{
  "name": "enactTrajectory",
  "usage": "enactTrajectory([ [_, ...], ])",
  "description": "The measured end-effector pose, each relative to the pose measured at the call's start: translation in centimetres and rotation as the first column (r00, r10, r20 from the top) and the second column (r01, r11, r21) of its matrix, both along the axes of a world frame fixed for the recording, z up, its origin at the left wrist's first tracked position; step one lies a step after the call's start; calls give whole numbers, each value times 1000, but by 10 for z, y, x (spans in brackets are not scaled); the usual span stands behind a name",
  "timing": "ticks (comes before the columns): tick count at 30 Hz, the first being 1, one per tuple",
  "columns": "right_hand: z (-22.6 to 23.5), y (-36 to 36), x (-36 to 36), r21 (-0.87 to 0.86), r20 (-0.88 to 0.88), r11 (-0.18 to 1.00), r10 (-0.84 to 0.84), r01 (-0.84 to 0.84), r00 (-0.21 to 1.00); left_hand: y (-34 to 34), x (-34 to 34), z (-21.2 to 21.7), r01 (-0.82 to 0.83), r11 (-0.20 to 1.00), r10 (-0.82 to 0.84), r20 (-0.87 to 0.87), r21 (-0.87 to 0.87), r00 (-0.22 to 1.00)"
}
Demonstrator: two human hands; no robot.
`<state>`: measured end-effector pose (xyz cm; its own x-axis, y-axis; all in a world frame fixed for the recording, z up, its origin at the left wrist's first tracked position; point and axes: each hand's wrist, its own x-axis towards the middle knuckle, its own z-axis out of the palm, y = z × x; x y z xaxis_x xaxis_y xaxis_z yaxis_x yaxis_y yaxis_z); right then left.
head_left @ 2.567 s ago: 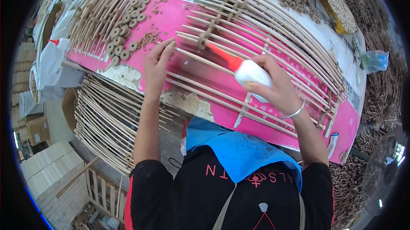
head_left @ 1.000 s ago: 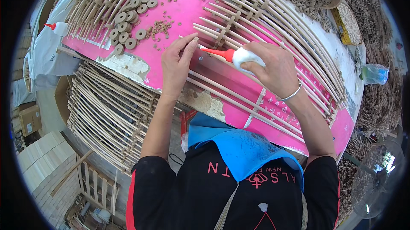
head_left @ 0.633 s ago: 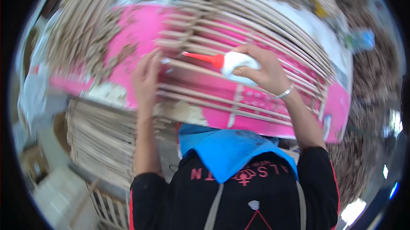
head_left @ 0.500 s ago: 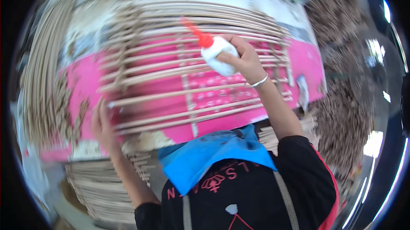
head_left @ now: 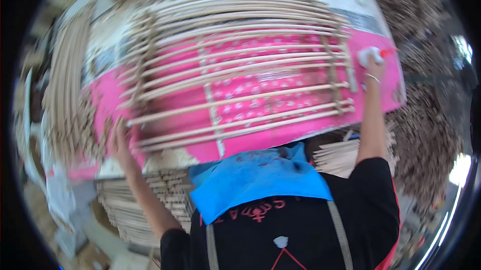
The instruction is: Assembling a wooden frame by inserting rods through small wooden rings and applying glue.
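Observation:
In my right hand (head_left: 375,64) is a white squeeze bottle (head_left: 368,55) with a red nozzle; the fingers are closed round it, above the right end of the pink surface. My left hand (head_left: 119,139) is at the left end of a wooden stick (head_left: 235,103), its fingertips beside that end; blur hides whether they grip it. Several more sticks lie side by side across the table, forming a rack with crosswise strips, such as a brown one (head_left: 330,64) near the right ends.
The table (head_left: 368,87) has a pink patterned cover. Bundled sticks (head_left: 67,84) lie along its left side, with brown scraps (head_left: 87,119) beside them. More sticks are stacked below the near edge (head_left: 128,215) and at the right (head_left: 338,157). A brown heap (head_left: 426,134) lies to the right.
My right hand has carried the bottle from over the middle of the rack to the table's right end. My left hand has stayed by the same stick end. The view has shifted slightly.

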<state>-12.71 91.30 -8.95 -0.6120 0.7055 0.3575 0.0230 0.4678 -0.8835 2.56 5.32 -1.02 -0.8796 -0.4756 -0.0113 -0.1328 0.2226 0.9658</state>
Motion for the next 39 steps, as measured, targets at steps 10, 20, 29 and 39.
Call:
enactTrajectory([
  [10,94,-245,89,40,169,799,586,-600,792,31,-3,16,-42,990,54,-86,133,995],
  [20,86,-344,99,300,395,391,779,-870,486,50,2,28,-28,980,65,-183,197,981],
  [29,110,-346,101,388,394,374,759,-842,518,60,9,34,19,978,41,-276,209,960],
  [39,115,-351,92,214,519,416,718,-884,463,67,7,23,6,966,64,-259,260,964],
])
